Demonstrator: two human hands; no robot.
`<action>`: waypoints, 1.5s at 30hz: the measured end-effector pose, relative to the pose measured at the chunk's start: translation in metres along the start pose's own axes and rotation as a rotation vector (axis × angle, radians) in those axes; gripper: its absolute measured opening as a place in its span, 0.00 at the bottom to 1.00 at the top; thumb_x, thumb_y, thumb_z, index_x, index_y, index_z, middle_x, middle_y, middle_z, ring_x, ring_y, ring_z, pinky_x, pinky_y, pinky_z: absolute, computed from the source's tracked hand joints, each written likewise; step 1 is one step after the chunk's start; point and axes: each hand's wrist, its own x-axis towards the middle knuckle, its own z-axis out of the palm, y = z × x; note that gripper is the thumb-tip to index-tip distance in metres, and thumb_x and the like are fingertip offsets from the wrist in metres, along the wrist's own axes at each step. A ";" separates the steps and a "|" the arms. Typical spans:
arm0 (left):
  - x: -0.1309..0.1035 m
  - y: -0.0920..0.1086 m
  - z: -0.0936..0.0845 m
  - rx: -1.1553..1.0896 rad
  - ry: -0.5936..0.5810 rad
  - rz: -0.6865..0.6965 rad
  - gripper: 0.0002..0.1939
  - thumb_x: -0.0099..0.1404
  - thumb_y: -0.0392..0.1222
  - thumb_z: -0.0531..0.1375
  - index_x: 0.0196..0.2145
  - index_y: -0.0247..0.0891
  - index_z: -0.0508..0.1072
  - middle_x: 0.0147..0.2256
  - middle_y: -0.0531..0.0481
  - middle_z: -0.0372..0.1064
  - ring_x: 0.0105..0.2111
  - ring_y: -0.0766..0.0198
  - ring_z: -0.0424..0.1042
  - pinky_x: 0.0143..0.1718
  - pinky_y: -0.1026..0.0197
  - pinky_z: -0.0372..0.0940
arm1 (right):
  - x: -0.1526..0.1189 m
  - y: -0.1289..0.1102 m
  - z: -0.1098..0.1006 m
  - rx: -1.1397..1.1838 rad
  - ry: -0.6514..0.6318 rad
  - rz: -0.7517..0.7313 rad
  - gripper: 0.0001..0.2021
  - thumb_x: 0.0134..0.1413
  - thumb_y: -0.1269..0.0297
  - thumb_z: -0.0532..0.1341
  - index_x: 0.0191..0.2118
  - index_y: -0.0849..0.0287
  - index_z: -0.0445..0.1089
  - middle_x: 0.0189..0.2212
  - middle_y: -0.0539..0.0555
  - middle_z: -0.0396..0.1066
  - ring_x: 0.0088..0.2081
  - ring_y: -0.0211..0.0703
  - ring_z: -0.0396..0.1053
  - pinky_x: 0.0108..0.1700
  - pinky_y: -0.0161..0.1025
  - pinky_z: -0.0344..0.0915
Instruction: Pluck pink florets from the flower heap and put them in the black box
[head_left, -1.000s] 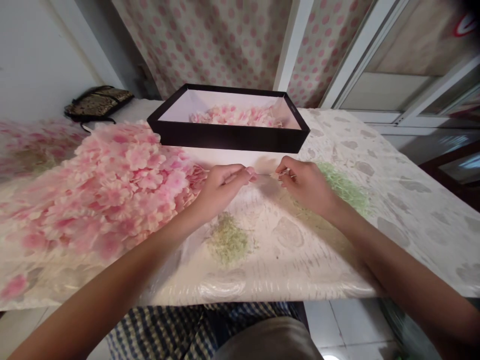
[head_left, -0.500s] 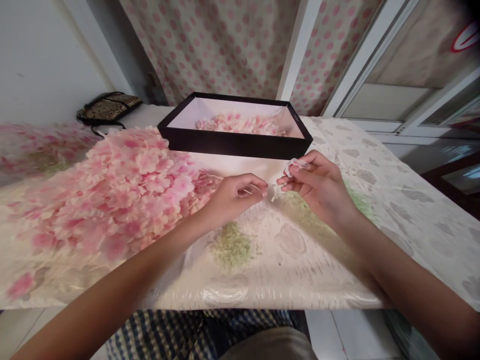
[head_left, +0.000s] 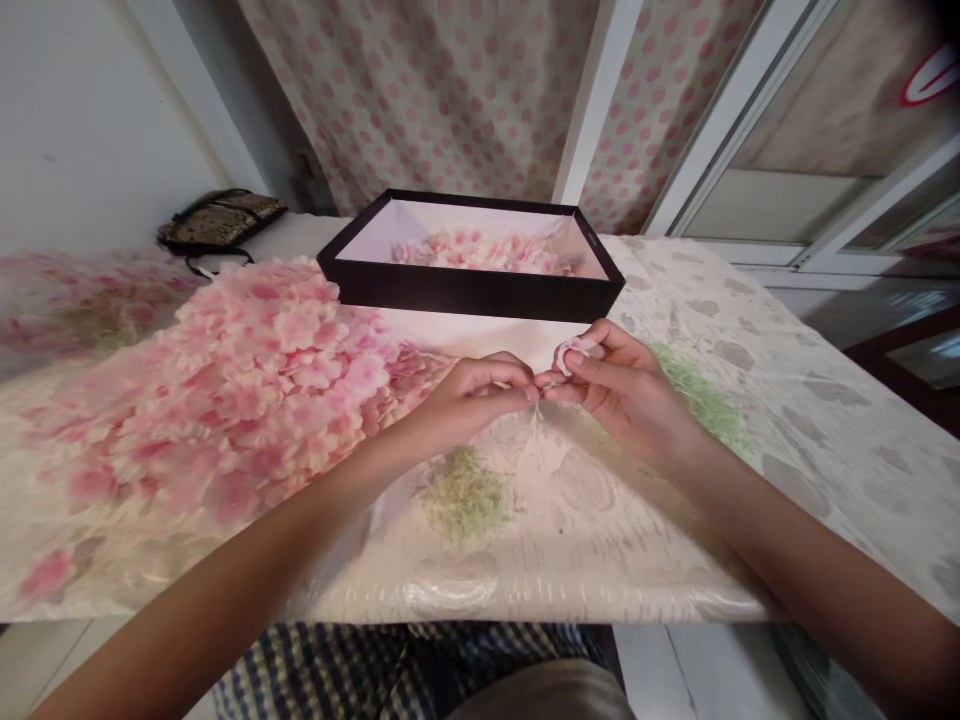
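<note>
My left hand (head_left: 472,392) and my right hand (head_left: 622,385) meet fingertip to fingertip above the table, just in front of a black box (head_left: 465,292). The right hand pinches a small pale pink flower (head_left: 571,350) between thumb and fingers. The left hand's fingers are pinched on a thin pale stem piece at the flower's base; it is too small to make out clearly. A big heap of pink flowers (head_left: 255,390) lies beside my left wrist. A small pile of green bits (head_left: 461,493) lies under my forearms.
The black box holds more pink flowers (head_left: 480,250). Another green pile (head_left: 697,395) lies right of my right hand. A patterned pouch (head_left: 221,217) sits at the back left. The table (head_left: 825,420) has a plastic-covered cloth; its front edge is near my lap.
My two hands came together from a small gap. The right hand dropped slightly and moved left with the flower, and the left fingertips now touch it.
</note>
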 end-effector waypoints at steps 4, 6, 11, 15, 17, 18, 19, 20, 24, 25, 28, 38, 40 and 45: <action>0.001 -0.003 0.000 -0.064 0.024 -0.053 0.07 0.56 0.41 0.64 0.26 0.34 0.74 0.30 0.52 0.68 0.33 0.67 0.67 0.36 0.64 0.60 | 0.000 0.000 0.000 -0.023 0.010 -0.015 0.07 0.49 0.68 0.67 0.30 0.57 0.66 0.26 0.45 0.71 0.34 0.40 0.77 0.36 0.35 0.75; 0.002 -0.003 0.000 -0.092 0.058 -0.095 0.06 0.55 0.40 0.65 0.26 0.34 0.75 0.28 0.52 0.70 0.31 0.69 0.67 0.35 0.65 0.61 | 0.000 0.000 -0.001 -0.087 0.036 -0.047 0.07 0.49 0.68 0.67 0.30 0.58 0.67 0.26 0.45 0.71 0.33 0.39 0.77 0.35 0.35 0.75; 0.001 0.005 0.000 -0.169 0.096 -0.198 0.03 0.53 0.36 0.66 0.27 0.34 0.77 0.24 0.53 0.71 0.25 0.71 0.68 0.30 0.67 0.62 | 0.001 0.000 -0.002 -0.166 0.035 -0.063 0.07 0.49 0.67 0.67 0.30 0.59 0.67 0.26 0.46 0.70 0.29 0.38 0.76 0.32 0.36 0.75; 0.001 0.007 0.000 -0.202 0.127 -0.263 0.03 0.53 0.36 0.66 0.27 0.33 0.76 0.24 0.52 0.73 0.26 0.69 0.70 0.31 0.65 0.65 | 0.001 0.000 -0.004 -0.219 0.035 -0.089 0.07 0.50 0.65 0.67 0.31 0.58 0.68 0.26 0.47 0.70 0.28 0.38 0.74 0.30 0.37 0.74; 0.001 0.005 0.000 -0.222 0.169 -0.267 0.04 0.53 0.36 0.66 0.26 0.33 0.76 0.25 0.52 0.72 0.27 0.70 0.70 0.32 0.66 0.66 | 0.001 -0.002 -0.006 -0.274 0.052 -0.142 0.06 0.50 0.65 0.66 0.30 0.58 0.69 0.26 0.47 0.71 0.27 0.37 0.73 0.30 0.37 0.73; 0.001 0.004 0.000 -0.240 0.184 -0.265 0.04 0.54 0.36 0.66 0.26 0.32 0.75 0.25 0.52 0.72 0.26 0.70 0.70 0.32 0.66 0.66 | 0.001 -0.003 -0.007 -0.298 0.055 -0.168 0.06 0.50 0.66 0.67 0.30 0.58 0.69 0.26 0.48 0.72 0.27 0.36 0.72 0.31 0.37 0.72; 0.002 0.004 -0.001 -0.264 0.195 -0.264 0.05 0.54 0.37 0.65 0.26 0.32 0.75 0.24 0.52 0.71 0.26 0.70 0.70 0.32 0.66 0.66 | 0.001 -0.005 -0.008 -0.315 0.046 -0.189 0.05 0.50 0.66 0.67 0.29 0.58 0.69 0.26 0.48 0.72 0.26 0.36 0.72 0.31 0.37 0.72; 0.002 0.003 -0.001 -0.292 0.202 -0.262 0.05 0.54 0.37 0.65 0.26 0.32 0.74 0.24 0.52 0.71 0.25 0.70 0.70 0.32 0.65 0.66 | 0.000 -0.007 -0.009 -0.326 0.015 -0.196 0.05 0.49 0.66 0.67 0.29 0.57 0.69 0.26 0.48 0.73 0.26 0.36 0.71 0.31 0.37 0.71; 0.000 0.005 -0.001 -0.362 0.196 -0.265 0.05 0.52 0.34 0.66 0.26 0.31 0.72 0.24 0.51 0.71 0.26 0.69 0.71 0.31 0.65 0.65 | -0.004 -0.015 -0.006 -0.392 -0.296 -0.167 0.03 0.49 0.69 0.66 0.29 0.58 0.71 0.30 0.51 0.73 0.32 0.38 0.72 0.35 0.38 0.71; 0.000 0.007 -0.001 -0.368 0.180 -0.264 0.06 0.52 0.34 0.66 0.26 0.31 0.72 0.24 0.52 0.71 0.26 0.70 0.70 0.31 0.66 0.64 | -0.006 -0.016 -0.004 -0.436 -0.350 -0.196 0.03 0.50 0.71 0.65 0.29 0.58 0.72 0.32 0.52 0.73 0.34 0.38 0.72 0.36 0.39 0.70; -0.004 0.013 0.000 -0.379 0.123 -0.239 0.07 0.54 0.36 0.66 0.27 0.32 0.71 0.24 0.53 0.70 0.25 0.71 0.69 0.30 0.68 0.63 | -0.012 -0.016 0.006 -0.594 -0.329 -0.403 0.05 0.52 0.75 0.62 0.30 0.58 0.73 0.37 0.53 0.69 0.38 0.39 0.71 0.39 0.39 0.70; -0.017 0.025 0.010 -0.291 0.169 -0.154 0.10 0.59 0.40 0.65 0.27 0.34 0.67 0.26 0.56 0.66 0.25 0.74 0.63 0.27 0.71 0.57 | -0.024 -0.015 0.018 -0.728 -0.260 -0.627 0.10 0.50 0.83 0.59 0.33 0.62 0.69 0.38 0.54 0.67 0.40 0.36 0.69 0.40 0.34 0.68; -0.018 0.025 0.012 -0.309 0.186 -0.161 0.10 0.59 0.40 0.64 0.27 0.35 0.67 0.27 0.56 0.66 0.26 0.73 0.64 0.27 0.70 0.57 | -0.024 -0.015 0.017 -0.729 -0.267 -0.618 0.10 0.50 0.83 0.59 0.33 0.62 0.69 0.38 0.55 0.66 0.39 0.36 0.69 0.40 0.34 0.68; -0.021 0.023 0.015 -0.299 0.231 -0.160 0.10 0.59 0.41 0.64 0.27 0.36 0.67 0.28 0.55 0.66 0.28 0.72 0.64 0.30 0.69 0.59 | -0.025 -0.014 0.017 -0.752 -0.260 -0.587 0.10 0.49 0.83 0.59 0.34 0.61 0.68 0.39 0.56 0.66 0.39 0.37 0.70 0.39 0.35 0.69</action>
